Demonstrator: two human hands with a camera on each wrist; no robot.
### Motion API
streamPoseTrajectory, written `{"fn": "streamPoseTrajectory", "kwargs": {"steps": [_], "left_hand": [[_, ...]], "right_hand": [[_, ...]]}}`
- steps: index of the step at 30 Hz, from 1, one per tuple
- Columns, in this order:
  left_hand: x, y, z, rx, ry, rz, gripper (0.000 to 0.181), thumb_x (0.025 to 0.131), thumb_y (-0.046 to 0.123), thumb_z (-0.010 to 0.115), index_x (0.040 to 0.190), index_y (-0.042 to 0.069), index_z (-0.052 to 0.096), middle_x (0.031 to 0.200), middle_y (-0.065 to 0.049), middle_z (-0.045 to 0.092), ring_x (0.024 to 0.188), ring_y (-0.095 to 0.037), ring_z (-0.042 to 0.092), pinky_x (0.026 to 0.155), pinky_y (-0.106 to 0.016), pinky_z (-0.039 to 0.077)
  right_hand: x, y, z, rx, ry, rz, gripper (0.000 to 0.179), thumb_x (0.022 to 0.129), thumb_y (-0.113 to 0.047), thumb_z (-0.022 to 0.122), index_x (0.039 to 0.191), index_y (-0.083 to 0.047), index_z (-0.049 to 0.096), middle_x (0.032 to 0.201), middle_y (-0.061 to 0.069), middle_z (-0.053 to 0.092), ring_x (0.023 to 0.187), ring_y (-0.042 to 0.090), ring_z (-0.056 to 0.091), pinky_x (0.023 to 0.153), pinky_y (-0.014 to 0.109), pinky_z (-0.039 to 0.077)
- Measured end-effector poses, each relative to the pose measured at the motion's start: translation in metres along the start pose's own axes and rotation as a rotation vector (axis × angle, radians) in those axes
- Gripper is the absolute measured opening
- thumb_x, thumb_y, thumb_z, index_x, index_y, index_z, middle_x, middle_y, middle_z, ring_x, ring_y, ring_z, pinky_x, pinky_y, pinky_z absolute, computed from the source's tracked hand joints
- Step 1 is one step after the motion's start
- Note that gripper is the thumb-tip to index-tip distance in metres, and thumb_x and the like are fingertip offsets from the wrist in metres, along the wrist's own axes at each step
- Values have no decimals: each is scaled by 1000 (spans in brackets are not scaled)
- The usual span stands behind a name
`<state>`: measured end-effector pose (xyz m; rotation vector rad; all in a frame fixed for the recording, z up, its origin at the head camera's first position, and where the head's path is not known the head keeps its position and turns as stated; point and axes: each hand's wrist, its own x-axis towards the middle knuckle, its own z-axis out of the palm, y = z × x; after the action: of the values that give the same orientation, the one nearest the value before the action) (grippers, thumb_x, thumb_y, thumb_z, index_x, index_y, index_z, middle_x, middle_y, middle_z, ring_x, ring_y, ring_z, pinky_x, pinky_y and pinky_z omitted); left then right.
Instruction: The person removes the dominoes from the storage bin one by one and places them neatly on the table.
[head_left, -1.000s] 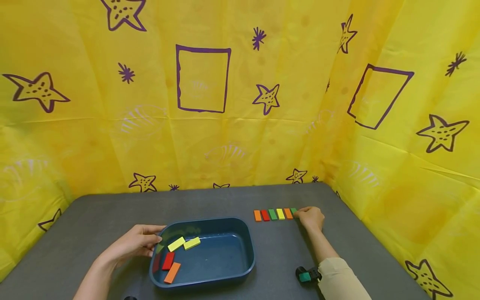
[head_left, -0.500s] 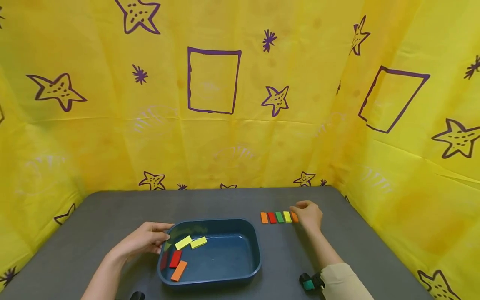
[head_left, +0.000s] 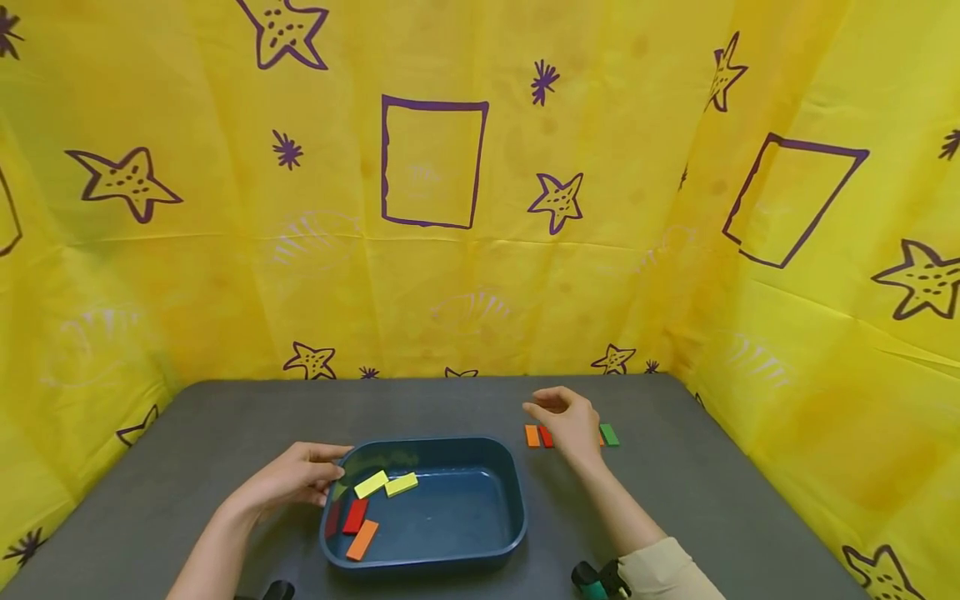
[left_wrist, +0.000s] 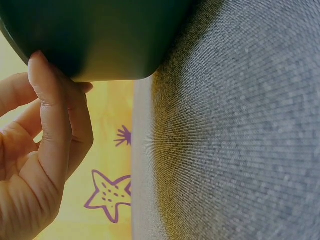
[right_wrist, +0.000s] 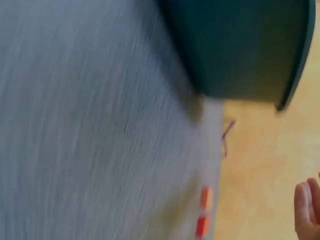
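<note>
My left hand [head_left: 288, 482] holds the left side of a dark blue plastic tub [head_left: 423, 565], its thumb at the rim. Inside the tub lie two yellow blocks [head_left: 371, 484], a red block [head_left: 356, 516] and an orange block [head_left: 363, 540]. To the right, my right hand [head_left: 567, 421] hovers above a row of small flat blocks, fingers loosely bent with nothing between them. It hides the row's middle. An orange block [head_left: 532, 436] and a red block [head_left: 547, 437] show at the left end, a green block [head_left: 609, 435] at the right end.
The dark grey table [head_left: 450, 408] ends at a yellow curtain [head_left: 420, 292] printed with purple stars, which also runs along both sides. A black wrist device with a teal part [head_left: 592, 587] sits by the right sleeve.
My right hand has let go of the green block at the row's right end and swung left over the row. The left hand stays on the tub. The head view has shifted slightly.
</note>
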<state>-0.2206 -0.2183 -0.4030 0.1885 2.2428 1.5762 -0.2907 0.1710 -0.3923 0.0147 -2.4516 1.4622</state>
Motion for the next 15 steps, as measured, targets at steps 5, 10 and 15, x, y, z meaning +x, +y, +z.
{"fn": "streamPoseTrajectory", "kwargs": {"steps": [5,10,15], "left_hand": [[0,0,0,9,14,-16,59,97,13,53,147,-12,35,80,-3,61,66,-12,54,62,-24,53],[0,1,1,3,12,-15,58,97,13,53,147,-12,35,78,-3,58,65,-12,53,62,-23,52],[-1,1,1,-3,5,-6,58,97,12,53,147,-12,34,80,-4,60,66,-12,54,62,-23,53]], "right_hand": [[-14,-22,20,88,-88,-80,25,78,-25,83,100,-14,77,95,4,77,88,17,73,73,27,56],[-26,-35,40,106,-190,-122,23,79,-26,82,98,-15,77,97,4,77,87,16,72,74,25,57],[-35,-40,58,85,-324,-150,22,78,-26,83,97,-15,78,95,4,77,84,13,70,72,25,56]]}}
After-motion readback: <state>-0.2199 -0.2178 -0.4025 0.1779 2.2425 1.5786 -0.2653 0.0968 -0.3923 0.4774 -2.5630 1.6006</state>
